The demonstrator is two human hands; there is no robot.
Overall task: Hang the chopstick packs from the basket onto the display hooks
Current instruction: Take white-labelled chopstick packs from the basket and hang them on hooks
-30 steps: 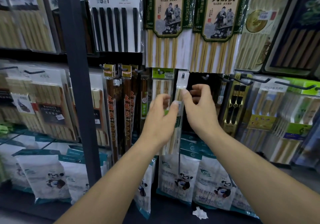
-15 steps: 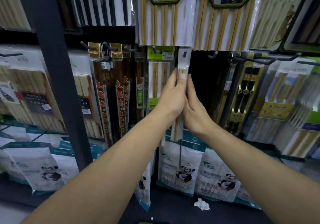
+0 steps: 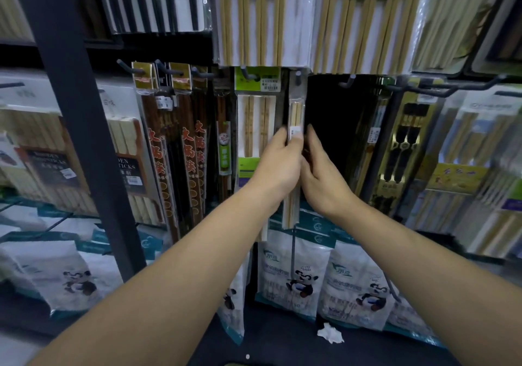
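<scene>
With the left hand clamped on the chopstick pack and the right hand against its edge (grip indeterminate), the pack top meets the hook just above both hands; releasing before the hole seats fully could drop it.

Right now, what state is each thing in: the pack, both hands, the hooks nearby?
Narrow chopstick pack: upright, hang hole on a hook, held.
Left hand: gripping the pack.
Right hand: against the pack's right edge; grip hidden.
Hook to the right: bare.
Green-topped pack: hanging.
</scene>
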